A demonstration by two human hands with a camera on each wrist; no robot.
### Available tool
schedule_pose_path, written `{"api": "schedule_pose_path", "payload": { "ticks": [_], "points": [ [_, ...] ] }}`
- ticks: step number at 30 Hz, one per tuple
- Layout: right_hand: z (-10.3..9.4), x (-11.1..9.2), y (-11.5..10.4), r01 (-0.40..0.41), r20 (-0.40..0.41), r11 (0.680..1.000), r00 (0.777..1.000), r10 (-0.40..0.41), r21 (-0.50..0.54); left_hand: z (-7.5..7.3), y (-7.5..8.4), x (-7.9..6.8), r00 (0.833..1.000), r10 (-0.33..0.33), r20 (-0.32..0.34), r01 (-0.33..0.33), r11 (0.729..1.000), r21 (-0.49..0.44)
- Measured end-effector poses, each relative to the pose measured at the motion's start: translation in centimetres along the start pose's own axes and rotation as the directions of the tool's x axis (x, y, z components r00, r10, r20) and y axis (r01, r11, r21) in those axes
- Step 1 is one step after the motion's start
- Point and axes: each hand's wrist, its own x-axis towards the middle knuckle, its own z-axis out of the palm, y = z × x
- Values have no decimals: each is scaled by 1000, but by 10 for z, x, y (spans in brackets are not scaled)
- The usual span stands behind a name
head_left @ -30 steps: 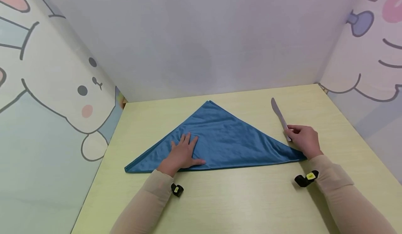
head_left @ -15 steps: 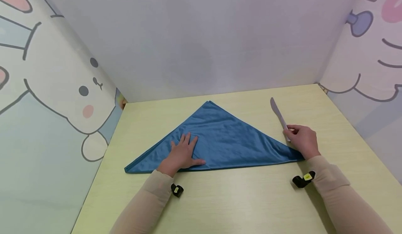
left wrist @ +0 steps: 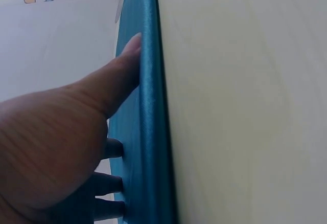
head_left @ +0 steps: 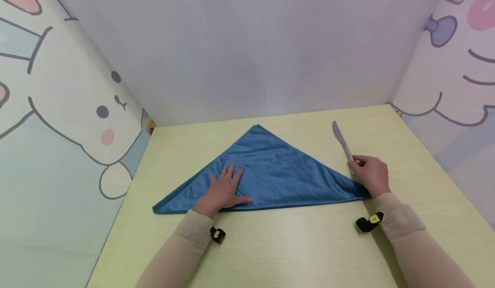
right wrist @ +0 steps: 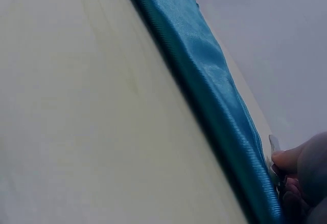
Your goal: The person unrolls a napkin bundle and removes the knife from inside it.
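Observation:
A blue satin cloth (head_left: pixel 286 172), folded into a wide triangle, lies on the table with its peak toward the back wall. My left hand (head_left: pixel 223 190) rests flat on its left half, fingers spread; in the left wrist view the thumb (left wrist: pixel 120 75) lies along the folded edge. At the cloth's right corner, my right hand (head_left: pixel 372 174) pinches the handle of a table knife (head_left: pixel 342 141) between thumb and fingers. The blade points away toward the back wall. In the right wrist view only part of the knife (right wrist: pixel 274 143) shows, beyond the cloth's edge.
The pale wooden table (head_left: pixel 294 245) ends at a plain grey-white back wall (head_left: pixel 247 56). Side walls with cartoon prints, such as a rabbit (head_left: pixel 81 107) at left, stand close on both sides. A black camera is strapped at each wrist.
My right hand has shifted slightly to the left together with the knife, its wrist closer over the cloth's corner. The left hand and the cloth have stayed in place.

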Motion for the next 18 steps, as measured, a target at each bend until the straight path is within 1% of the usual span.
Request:
{"api": "schedule_pose_path", "payload": {
  "ticks": [6,18],
  "points": [
    [2,0,1,2,-30,1000,1000,-2,6,1,-1,1,1000,3,-9,-3,1000,5],
    [3,3,6,-30,-16,999,999,30,24,4,-4,5,1000,1,-10,-1,1000,6]
  ]
}}
